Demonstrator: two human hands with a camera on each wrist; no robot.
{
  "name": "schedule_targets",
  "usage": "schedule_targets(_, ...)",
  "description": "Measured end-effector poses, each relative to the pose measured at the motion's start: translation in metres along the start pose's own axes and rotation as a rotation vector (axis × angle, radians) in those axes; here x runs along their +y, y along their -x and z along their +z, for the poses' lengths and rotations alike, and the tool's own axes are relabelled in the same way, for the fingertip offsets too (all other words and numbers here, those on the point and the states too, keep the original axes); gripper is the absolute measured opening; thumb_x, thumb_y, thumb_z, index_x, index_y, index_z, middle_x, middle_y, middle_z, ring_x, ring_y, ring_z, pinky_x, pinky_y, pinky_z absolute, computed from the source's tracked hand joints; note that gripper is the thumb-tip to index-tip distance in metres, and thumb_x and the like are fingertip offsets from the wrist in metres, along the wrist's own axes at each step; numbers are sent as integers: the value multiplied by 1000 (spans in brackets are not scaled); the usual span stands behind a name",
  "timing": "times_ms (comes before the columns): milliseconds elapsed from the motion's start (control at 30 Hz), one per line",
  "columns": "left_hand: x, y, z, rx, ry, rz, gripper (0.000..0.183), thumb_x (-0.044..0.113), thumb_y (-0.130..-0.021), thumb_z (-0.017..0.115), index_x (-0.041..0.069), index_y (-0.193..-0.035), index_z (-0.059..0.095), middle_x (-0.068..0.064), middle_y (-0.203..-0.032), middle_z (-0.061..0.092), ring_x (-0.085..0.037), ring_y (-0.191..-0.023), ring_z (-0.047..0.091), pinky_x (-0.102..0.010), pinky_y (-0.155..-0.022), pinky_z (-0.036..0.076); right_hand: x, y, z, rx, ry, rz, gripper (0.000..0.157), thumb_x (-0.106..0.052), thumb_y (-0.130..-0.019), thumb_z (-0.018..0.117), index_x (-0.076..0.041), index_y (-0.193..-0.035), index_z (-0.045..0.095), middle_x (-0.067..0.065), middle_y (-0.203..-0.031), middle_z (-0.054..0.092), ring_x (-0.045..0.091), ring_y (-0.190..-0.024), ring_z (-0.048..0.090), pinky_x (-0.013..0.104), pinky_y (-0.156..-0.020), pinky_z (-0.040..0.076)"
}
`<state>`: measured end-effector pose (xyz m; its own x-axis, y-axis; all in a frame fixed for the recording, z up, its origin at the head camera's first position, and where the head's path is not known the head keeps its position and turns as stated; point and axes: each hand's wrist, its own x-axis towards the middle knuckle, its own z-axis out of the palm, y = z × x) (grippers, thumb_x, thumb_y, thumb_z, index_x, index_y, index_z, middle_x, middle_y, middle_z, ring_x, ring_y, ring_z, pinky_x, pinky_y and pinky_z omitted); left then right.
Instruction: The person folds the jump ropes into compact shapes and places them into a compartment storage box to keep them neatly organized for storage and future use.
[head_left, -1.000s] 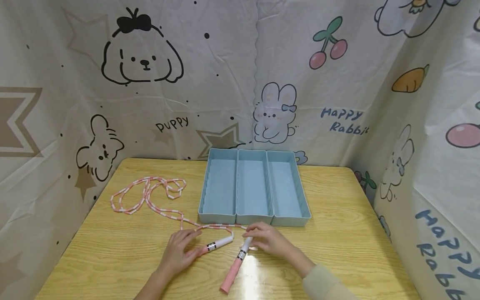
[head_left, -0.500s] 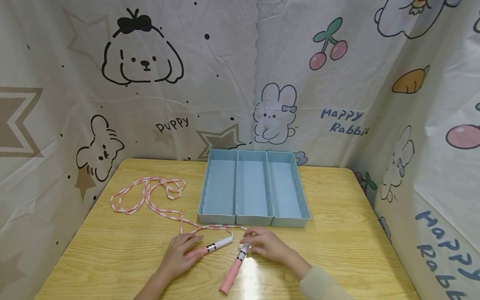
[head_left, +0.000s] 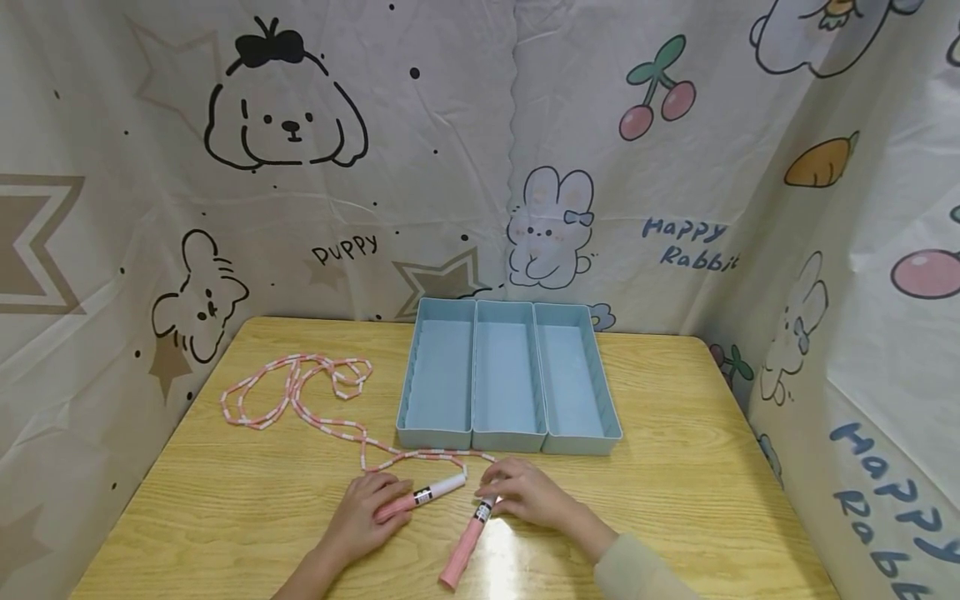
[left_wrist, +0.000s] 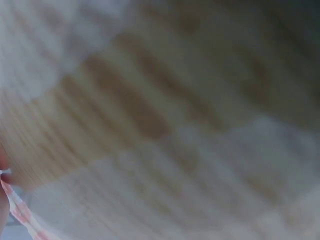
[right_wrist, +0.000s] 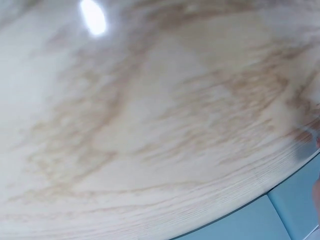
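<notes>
A plain sleeve (head_left: 651, 579) of pale greenish-beige fabric covers part of the right forearm (head_left: 592, 533), its broad, rounded cuff (head_left: 613, 560) ending short of the bare right hand (head_left: 531, 493). The left hand (head_left: 366, 518) and left forearm (head_left: 318, 568) are bare as far as the head view shows.

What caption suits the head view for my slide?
Left hand grips one handle of a beaded jump rope, right hand holds the other handle, three blue compartments beyond.

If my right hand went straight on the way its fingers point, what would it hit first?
Your right hand would probably meet the white end of the handle in your left hand, though relative heights are unclear.
</notes>
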<state>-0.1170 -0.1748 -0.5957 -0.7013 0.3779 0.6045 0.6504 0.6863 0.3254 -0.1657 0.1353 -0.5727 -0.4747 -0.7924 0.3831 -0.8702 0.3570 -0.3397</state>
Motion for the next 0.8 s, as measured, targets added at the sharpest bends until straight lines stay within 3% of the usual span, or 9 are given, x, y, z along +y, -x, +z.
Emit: schedule_targets(800, 0, 0, 2, -1, 11, -12, 32, 27, -61, 81, 15, -90, 72, 4, -89, 59, -16, -86, 54, -35, -79, 39, 1, -2, 4, -2, -36, 23, 25, -27, -73, 71, -18, -97, 71, -2, -98, 61, 14, -98, 55, 31, -88, 44)
